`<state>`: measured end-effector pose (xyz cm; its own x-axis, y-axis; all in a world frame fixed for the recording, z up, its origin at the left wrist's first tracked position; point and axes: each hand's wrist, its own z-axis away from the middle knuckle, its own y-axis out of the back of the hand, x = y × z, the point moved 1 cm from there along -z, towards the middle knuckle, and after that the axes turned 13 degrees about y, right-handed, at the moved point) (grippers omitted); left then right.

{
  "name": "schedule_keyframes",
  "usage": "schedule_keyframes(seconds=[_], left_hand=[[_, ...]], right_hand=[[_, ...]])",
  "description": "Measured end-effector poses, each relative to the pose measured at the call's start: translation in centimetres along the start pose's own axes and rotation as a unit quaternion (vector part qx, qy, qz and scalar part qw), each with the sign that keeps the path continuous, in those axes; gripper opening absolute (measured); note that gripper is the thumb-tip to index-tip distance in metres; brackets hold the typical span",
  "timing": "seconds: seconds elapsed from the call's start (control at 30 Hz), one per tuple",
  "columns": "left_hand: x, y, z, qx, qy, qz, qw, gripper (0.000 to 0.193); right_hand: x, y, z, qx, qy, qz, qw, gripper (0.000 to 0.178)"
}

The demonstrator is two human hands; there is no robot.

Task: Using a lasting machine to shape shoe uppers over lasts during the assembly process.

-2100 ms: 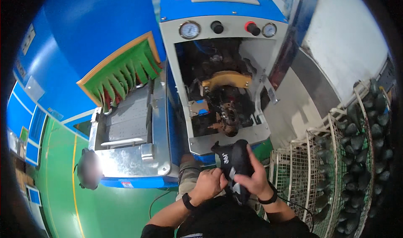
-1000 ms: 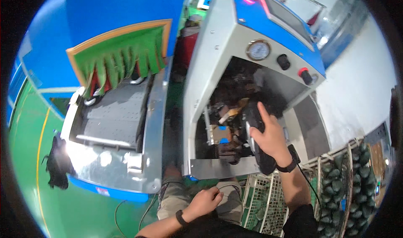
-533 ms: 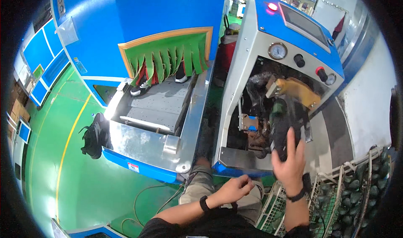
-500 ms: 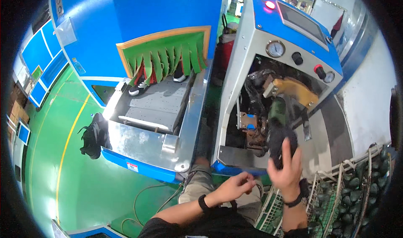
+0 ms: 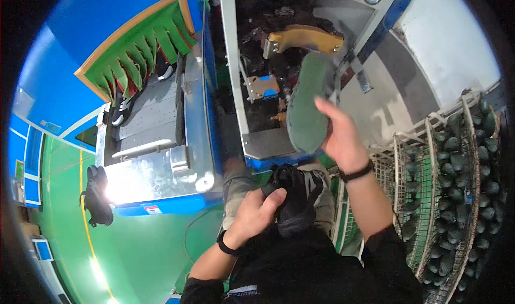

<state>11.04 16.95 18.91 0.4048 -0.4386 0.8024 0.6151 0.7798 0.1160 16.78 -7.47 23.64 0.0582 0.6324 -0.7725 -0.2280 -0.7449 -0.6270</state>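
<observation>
My right hand (image 5: 346, 143) grips a green foot-shaped shoe last (image 5: 311, 103), held up flat side showing in front of the machine's opening. The thumb lies across its face and the fingers go behind it. My left hand (image 5: 256, 214) is closed on a black sneaker (image 5: 298, 197) with lighter stripes, low over my lap. Beyond the last, a curved yellow clamp block (image 5: 306, 37) sits inside the machine (image 5: 234, 84). The sneaker's sole is hidden from view.
To the left, a steel-sided conveyor (image 5: 153, 119) carries shoes out under green strip curtains (image 5: 142, 52). Another black shoe (image 5: 96, 197) hangs at its left corner. At right stands a white wire rack (image 5: 399, 170) with several dark green lasts (image 5: 450, 197).
The black sneaker, earlier at my right hand in the machine's opening, is now in my left hand over my lap. My right hand has lifted the green last. The view has shifted rightward.
</observation>
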Motion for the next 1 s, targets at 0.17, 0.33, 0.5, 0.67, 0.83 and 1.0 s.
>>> schedule_keyframes(seconds=[0.17, 0.33, 0.5, 0.67, 0.83, 1.0], left_hand=[[-4.3, 1.1, -0.7, 0.054, -0.053, 0.086, 0.993, 0.047], [-4.6, -2.3, -1.6, -0.089, -0.103, -0.074, 0.988, 0.032], [-3.4, -7.1, -2.5, -0.118, -0.068, -0.219, 0.966, 0.042], [-4.0, -9.6, -4.4, -0.164, -0.137, -0.263, 0.941, 0.034], [-1.9, -8.9, -4.9, -0.210, 0.042, -0.148, 0.966, 0.032], [-3.9, 1.6, -3.8, -0.114, 0.120, -0.027, 0.986, 0.032]], right_hand=[[0.1, 0.9, 1.5, 0.003, 0.144, 0.071, 0.987, 0.064], [-3.6, 13.7, 16.8, 0.083, 0.305, 0.610, 0.727, 0.080], [-3.1, 21.5, 34.2, 0.579, 0.137, 0.602, 0.532, 0.075], [-3.9, 29.9, 52.9, 0.503, -0.329, 0.717, 0.353, 0.042], [-4.6, 40.6, 59.2, 0.646, -0.309, 0.592, 0.370, 0.039], [-5.3, 43.0, 60.6, 0.667, -0.336, 0.568, 0.345, 0.036]])
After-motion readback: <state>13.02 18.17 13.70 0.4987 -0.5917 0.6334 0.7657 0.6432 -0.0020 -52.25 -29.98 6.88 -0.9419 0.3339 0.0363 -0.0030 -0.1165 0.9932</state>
